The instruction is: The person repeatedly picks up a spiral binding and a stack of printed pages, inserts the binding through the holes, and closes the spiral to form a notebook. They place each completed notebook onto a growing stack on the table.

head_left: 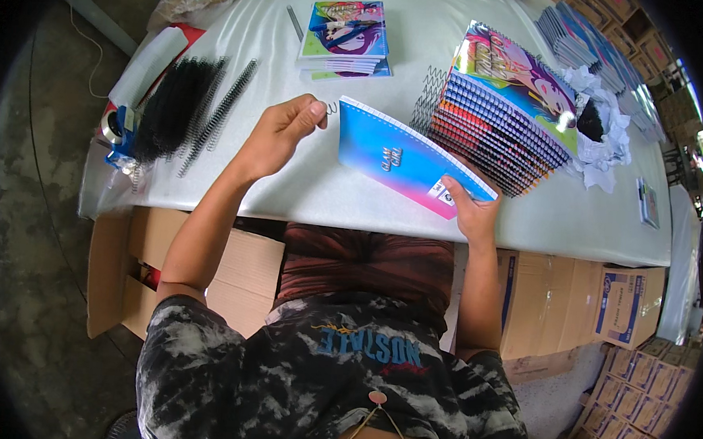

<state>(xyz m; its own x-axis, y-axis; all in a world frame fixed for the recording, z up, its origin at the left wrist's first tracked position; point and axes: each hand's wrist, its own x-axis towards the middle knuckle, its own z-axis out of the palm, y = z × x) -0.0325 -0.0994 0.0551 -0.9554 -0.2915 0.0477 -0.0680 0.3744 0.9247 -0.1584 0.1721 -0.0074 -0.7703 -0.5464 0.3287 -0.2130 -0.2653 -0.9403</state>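
My right hand point(474, 213) is closed on a thin notebook point(387, 151) with a blue and pink cover, thumb on top near its lower right corner. The notebook is tilted above the table, and a row of punched holes runs along its far edge. Just off its left end, my left hand point(289, 130) pinches a dark spiral binding coil point(333, 108). Only a short end of that coil shows past the fingertips. Whether the coil touches the holes I cannot tell.
Loose black coils point(179, 103) lie in a heap on the left. A small notebook stack point(343, 40) sits at the back, a tall spiral-bound stack point(504, 108) at right beside crumpled white paper point(602, 141). Cardboard boxes point(554, 298) stand below the pale table's point(305, 197) front edge.
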